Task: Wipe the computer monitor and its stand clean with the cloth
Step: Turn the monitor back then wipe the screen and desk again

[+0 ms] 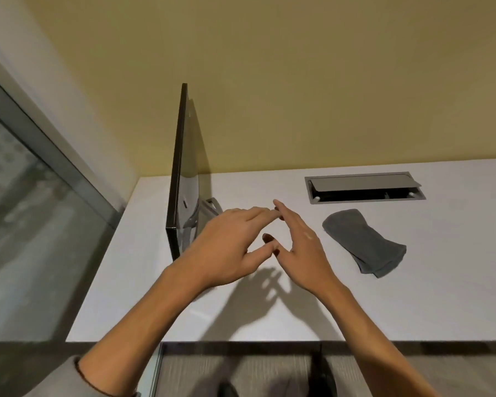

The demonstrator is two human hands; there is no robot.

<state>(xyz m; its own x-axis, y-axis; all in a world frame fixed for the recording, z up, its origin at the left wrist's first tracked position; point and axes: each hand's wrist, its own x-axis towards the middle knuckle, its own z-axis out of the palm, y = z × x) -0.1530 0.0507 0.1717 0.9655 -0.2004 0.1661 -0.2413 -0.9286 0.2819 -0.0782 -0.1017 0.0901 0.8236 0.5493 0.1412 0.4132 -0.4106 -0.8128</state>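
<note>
Reaching forward over the near edge of a white surface (355, 310), two bare forearms meet above its middle. The left hand (226, 247) and the right hand (304, 247) hover side by side, fingers straight and loosely spread, fingertips almost touching each other. Each grip is released and holds nothing.

Just beyond and to the right of the right hand, a grey cloth (364, 242) lies folded flat on the surface, apart from both hands and untouched.

To the left, toward the far left corner of the surface, the computer monitor (178, 173) stands upright, seen nearly edge-on, so its screen cannot be judged for dust or smears. Its grey stand (204, 213) shows behind it, partly hidden by the left hand.

Further back, near the far edge on the right, a grey cable hatch (364, 187) sits in the surface with its lid slightly raised. A yellow wall (298, 81) rises behind.

Judging from this, wiping is not under way: the cloth has yet to be picked up, and monitor and stand both remain to be wiped.
</note>
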